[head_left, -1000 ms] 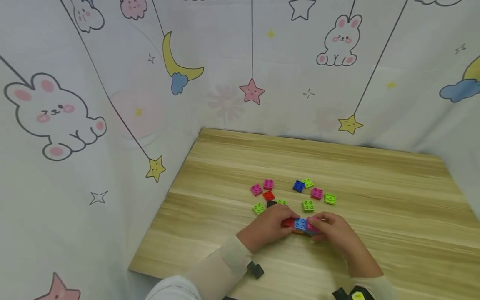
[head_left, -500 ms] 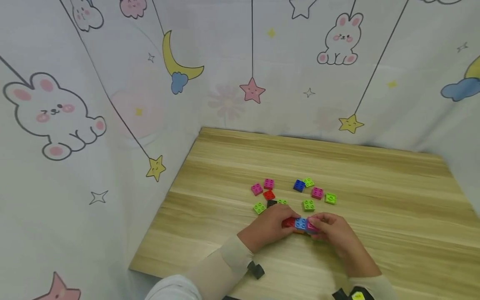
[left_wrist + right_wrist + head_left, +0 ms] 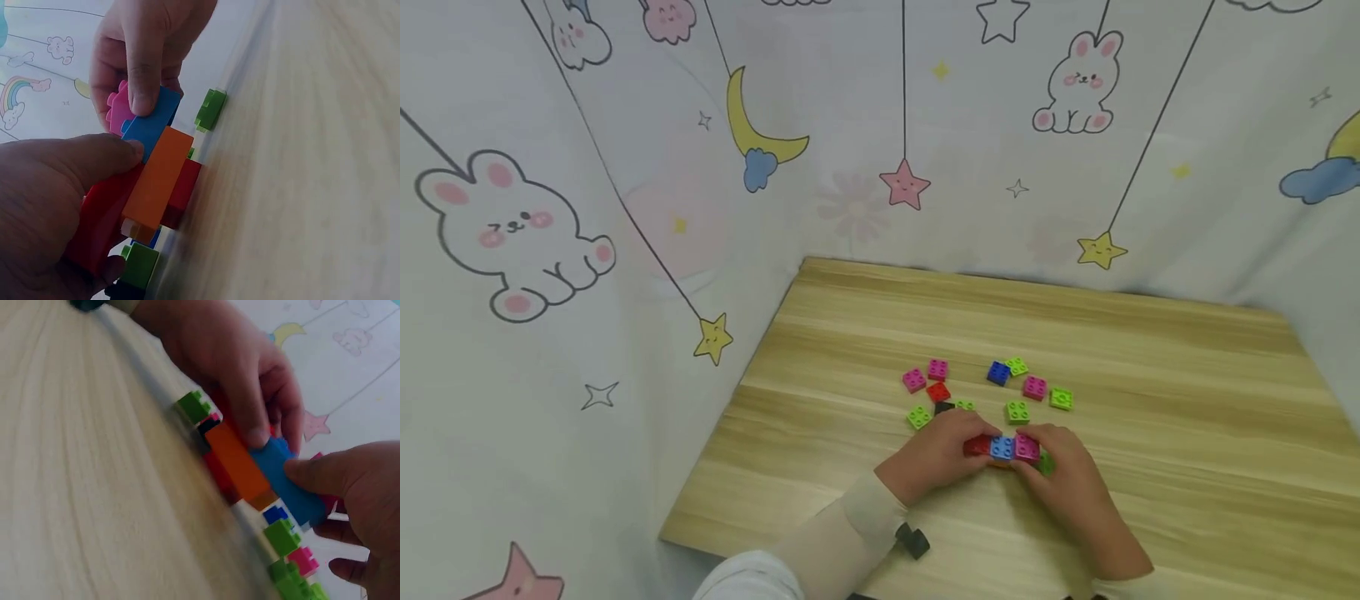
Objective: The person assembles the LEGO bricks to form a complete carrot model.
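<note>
Both hands hold a stack of toy building bricks low over the table. In the left wrist view, a red brick lies lowest, with an orange brick (image 3: 159, 178) on it. A long red brick (image 3: 105, 215) and a blue brick (image 3: 147, 131) sit side by side above the orange one. A pink brick (image 3: 1027, 447) tops the blue one's right end. My left hand (image 3: 942, 448) grips the upper red brick, its thumb reaching the blue one. My right hand (image 3: 1071, 471) pinches the stack's right end, thumb on the blue brick's near side, fingers behind.
Loose bricks lie beyond the hands: pink (image 3: 1034, 387), dark blue (image 3: 998, 372), red (image 3: 937, 392), black (image 3: 943, 408) and several green ones (image 3: 1017, 412). Another green brick (image 3: 1047, 463) shows beside my right hand. A patterned cloth (image 3: 850, 125) hangs behind the wooden table (image 3: 1187, 417).
My right hand's thumb has shifted from the pink brick's top to the stack's near side, baring the pink studs. The green brick by that hand has come into sight. My left hand keeps its grip.
</note>
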`<state>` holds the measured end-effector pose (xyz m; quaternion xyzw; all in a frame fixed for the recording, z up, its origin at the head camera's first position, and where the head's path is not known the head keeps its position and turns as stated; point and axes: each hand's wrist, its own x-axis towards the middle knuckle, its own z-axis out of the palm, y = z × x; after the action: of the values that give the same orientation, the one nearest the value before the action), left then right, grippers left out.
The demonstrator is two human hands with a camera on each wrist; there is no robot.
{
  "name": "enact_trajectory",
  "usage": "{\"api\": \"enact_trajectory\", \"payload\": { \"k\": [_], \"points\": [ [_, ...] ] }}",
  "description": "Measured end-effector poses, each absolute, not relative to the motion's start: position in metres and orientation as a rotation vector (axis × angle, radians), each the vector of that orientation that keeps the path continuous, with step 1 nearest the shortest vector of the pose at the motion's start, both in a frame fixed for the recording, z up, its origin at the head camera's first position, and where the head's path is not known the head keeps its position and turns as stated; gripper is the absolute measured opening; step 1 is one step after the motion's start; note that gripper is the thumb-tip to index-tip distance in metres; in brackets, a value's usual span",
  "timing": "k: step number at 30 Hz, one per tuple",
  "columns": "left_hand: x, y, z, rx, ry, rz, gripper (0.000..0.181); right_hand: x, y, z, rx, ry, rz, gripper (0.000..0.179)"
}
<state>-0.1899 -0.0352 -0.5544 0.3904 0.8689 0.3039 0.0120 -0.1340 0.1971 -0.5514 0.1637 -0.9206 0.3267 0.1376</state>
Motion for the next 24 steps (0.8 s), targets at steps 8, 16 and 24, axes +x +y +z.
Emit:
{"api": "enact_trajectory", "payload": {
  "k": [8, 16, 24],
  "points": [
    [-0.205, -0.063, -0.553, 1.039, 2.864, 1.138, 0.039, -0.139, 0.204, -0.567, 0.443, -2.544, 1.042, 0.049],
    [-0.223, -0.094, -0.558, 0.786, 2.983, 0.857, 0.035, -0.142, 0.205, -0.572, 0.418, -2.531, 1.099, 0.049],
    [-0.221, -0.106, -0.558, 0.572, 2.865, 0.912, 0.038, -0.143, 0.205, -0.572, 0.44, -2.511, 1.116, 0.049]
  ]
}}
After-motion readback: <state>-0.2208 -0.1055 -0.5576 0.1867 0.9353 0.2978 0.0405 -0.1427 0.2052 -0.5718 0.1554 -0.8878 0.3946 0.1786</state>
